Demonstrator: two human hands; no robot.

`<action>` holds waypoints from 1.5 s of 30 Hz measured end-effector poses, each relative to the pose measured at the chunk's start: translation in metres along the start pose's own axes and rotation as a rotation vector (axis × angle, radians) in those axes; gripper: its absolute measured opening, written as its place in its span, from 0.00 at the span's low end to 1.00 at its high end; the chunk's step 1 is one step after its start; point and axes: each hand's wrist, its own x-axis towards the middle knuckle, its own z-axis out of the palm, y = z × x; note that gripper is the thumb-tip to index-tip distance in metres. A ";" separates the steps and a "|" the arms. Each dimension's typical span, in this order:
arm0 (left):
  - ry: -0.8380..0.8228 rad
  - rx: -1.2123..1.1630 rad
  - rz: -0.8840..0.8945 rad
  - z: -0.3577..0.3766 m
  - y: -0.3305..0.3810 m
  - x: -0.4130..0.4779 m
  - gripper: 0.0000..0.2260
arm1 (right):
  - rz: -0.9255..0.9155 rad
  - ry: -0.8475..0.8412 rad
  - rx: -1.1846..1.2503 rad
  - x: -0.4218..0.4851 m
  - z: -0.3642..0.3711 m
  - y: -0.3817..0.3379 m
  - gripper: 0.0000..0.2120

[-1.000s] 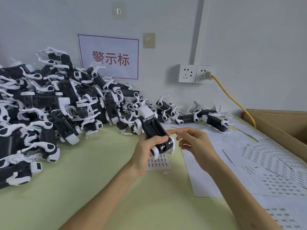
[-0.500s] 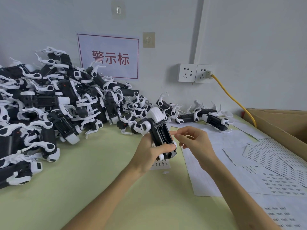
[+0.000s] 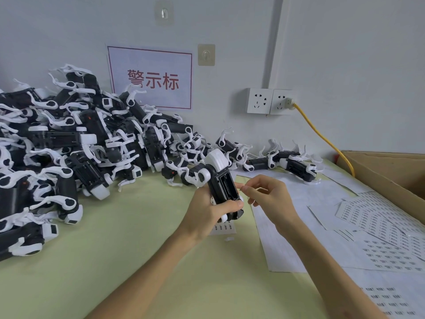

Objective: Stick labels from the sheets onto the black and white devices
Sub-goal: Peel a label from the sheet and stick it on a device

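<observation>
— What moved?
— The device (image 3: 222,184) has tipped more upright. The left hand (image 3: 207,212) has its grip clasped round the near end, above the table (image 3: 138,249).
— And the right hand (image 3: 269,199)?
— Its fingertips are pinched at the device's right edge. I cannot tell whether they hold a label. The sheets (image 3: 379,224) lie to the right.

In front of the device pile (image 3: 76,146) the green table (image 3: 138,249) gives free passage; right of it, label sheets (image 3: 379,249) and a cardboard box (image 3: 391,171) intrude.
</observation>
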 end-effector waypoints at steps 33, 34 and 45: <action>-0.026 -0.055 -0.091 0.004 -0.011 0.010 0.09 | 0.195 -0.144 0.948 -0.007 -0.018 -0.020 0.10; -0.044 -0.098 -0.118 0.001 -0.012 0.010 0.09 | 0.188 -0.133 0.904 -0.006 -0.020 -0.018 0.10; -0.210 -0.316 -0.388 -0.001 -0.009 0.011 0.19 | -0.018 -0.222 0.371 -0.008 -0.006 -0.014 0.33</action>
